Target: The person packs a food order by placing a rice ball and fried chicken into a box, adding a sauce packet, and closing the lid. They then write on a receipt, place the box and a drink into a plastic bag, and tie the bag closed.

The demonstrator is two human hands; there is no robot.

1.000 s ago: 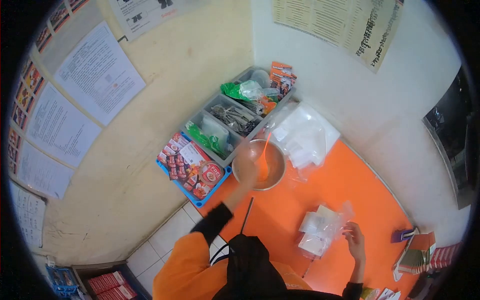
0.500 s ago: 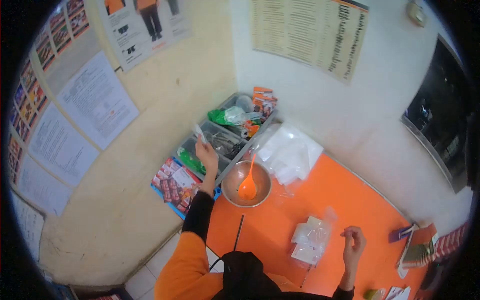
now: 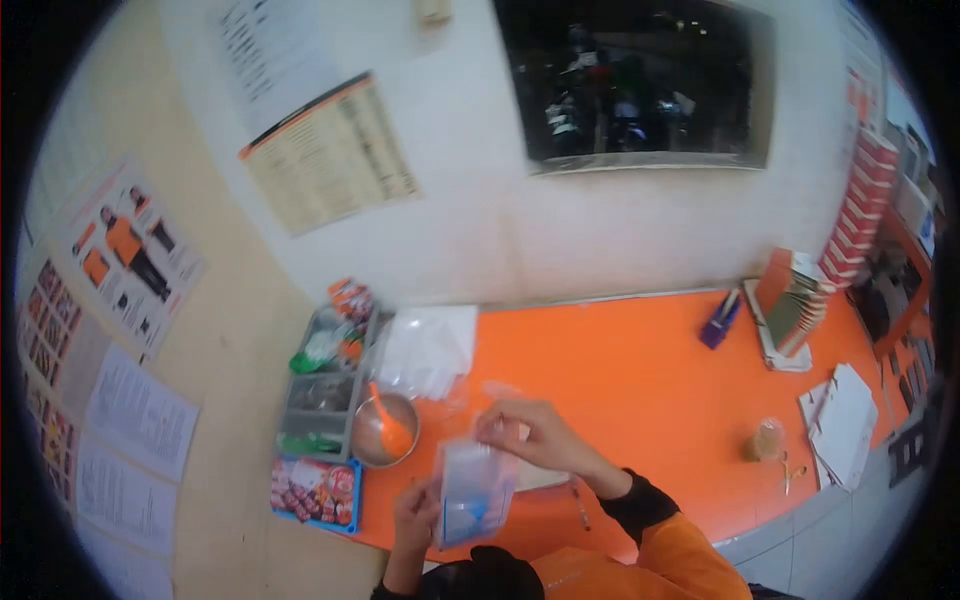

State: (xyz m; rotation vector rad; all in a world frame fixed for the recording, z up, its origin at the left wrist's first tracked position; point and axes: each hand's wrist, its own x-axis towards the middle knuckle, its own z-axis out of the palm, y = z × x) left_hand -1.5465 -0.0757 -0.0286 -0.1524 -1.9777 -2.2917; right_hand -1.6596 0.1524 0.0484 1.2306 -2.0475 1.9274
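Observation:
A clear plastic bag with something blue and white showing through hangs between my two hands, low in the middle. My left hand is closed on its left edge. Fingers of my right hand pinch its top edge. Under and beside my right hand, a pale flat item lies on the orange table. Just left of the bag stands a metal bowl with an orange ladle in it.
Grey divided tray with packets and a picture box at left. White plastic sheets lie behind the bowl. On the right are a purple holder, a cup, scissors and papers on the orange table.
The view has turned right. My left hand has come from over the tray to the bag. My right hand, earlier raised at the right, now pinches the bag's top.

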